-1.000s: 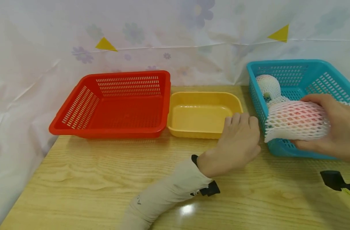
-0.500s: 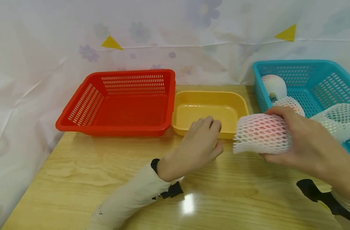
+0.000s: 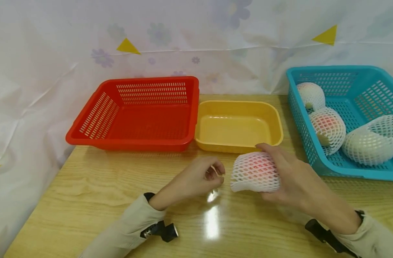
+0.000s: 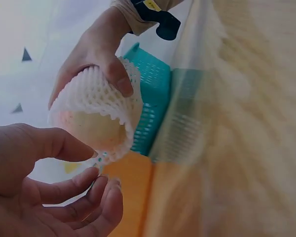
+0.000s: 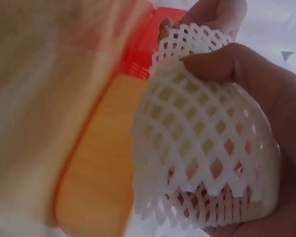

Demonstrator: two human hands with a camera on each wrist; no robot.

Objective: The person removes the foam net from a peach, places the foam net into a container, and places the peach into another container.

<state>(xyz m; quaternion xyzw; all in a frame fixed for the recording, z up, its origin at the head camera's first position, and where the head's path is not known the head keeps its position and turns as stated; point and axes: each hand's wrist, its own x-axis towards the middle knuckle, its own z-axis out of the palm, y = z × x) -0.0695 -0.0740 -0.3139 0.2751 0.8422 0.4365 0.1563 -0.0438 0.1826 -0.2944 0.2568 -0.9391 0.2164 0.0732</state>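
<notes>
In the head view my right hand (image 3: 294, 181) grips a pink and pale yellow fruit (image 4: 96, 129) in a white foam net (image 3: 256, 173), just above the table in front of the yellow basket (image 3: 235, 130). Its thumb and fingers wrap the sleeve from the right, and the net's loose end points left. My left hand (image 3: 194, 179) is a short way left of that end, fingers loosely bent and thumb near the fingertips. From the left wrist, the net's opening shows the fruit's bare skin, with the left fingertips close to the net's edge.
At the right stands a blue basket (image 3: 351, 173) holding several net-wrapped fruits (image 3: 328, 129). A red basket (image 3: 127, 144) stands to the left of the yellow one. Behind them hangs a pale flowered sheet (image 3: 216, 32). The wooden table (image 3: 86, 200) runs toward me.
My right hand has carried the netted fruit left, out from over the blue basket. My left hand has drawn back left and toward me, turning palm inward. The view has shifted slightly.
</notes>
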